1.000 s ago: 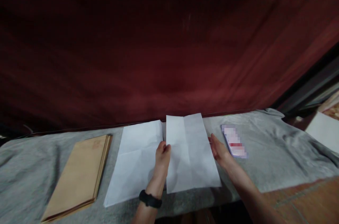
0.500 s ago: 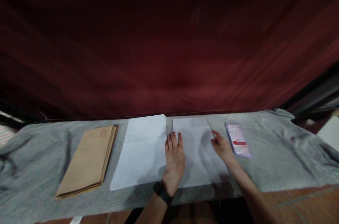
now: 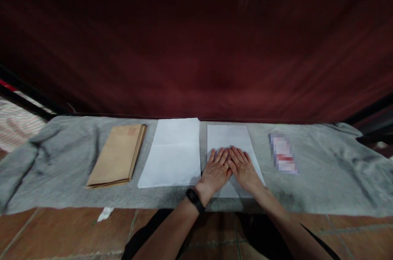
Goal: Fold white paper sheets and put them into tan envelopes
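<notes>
Fingers of the left hand (image 3: 216, 170) and right hand (image 3: 245, 172) lie outstretched, grasping nothing, on flat, rectangular white paper (image 3: 225, 135).

Head view: that paper rests on grey cloth (image 3: 325, 161), right of the white paper pile (image 3: 173, 153) and tan envelope-like paper stack (image 3: 115, 155). Laying it flat looks done; pressing it smooth seems unfinished, with both hands on it.
</notes>
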Action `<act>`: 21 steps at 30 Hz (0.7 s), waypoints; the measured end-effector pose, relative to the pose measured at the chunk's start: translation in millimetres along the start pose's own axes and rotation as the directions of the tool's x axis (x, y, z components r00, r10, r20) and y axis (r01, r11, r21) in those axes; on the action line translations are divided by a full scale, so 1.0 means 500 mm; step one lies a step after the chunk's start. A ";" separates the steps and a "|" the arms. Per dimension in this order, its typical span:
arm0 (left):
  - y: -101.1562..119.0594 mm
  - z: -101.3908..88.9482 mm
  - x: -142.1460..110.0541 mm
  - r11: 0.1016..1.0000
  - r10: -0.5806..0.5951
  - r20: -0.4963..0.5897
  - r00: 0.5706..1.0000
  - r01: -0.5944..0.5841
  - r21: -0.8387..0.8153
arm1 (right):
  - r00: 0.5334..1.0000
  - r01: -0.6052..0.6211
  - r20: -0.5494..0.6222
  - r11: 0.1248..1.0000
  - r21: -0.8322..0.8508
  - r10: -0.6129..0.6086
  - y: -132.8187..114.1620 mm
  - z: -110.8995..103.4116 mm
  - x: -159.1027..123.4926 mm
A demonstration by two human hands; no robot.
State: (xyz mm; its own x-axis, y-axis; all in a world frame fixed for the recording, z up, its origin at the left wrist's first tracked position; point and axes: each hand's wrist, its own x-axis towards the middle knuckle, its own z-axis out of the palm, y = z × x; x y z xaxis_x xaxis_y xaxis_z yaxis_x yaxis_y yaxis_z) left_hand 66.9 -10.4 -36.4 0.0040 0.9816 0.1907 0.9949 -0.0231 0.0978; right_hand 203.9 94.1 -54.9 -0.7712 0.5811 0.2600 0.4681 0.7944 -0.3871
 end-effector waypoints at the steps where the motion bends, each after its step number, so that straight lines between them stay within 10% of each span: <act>1: 0.000 0.000 -0.001 1.000 0.007 0.000 1.000 -0.007 -0.001 | 1.000 -0.001 0.027 1.000 -0.005 0.001 -0.004 0.005 -0.007; 21: 0.013 -0.034 -0.067 0.997 0.075 0.002 0.997 -0.075 0.017 | 0.998 -0.030 -0.050 0.994 -0.107 0.025 0.068 -0.038 -0.072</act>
State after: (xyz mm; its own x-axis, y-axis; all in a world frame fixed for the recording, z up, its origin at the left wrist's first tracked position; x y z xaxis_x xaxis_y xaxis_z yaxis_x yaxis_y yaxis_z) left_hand 71.5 -46.7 -25.7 0.0789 0.9776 0.1953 0.9934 -0.0936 0.0670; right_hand 255.7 103.4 -60.5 -0.7366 0.6089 0.2944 0.5347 0.7908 -0.2978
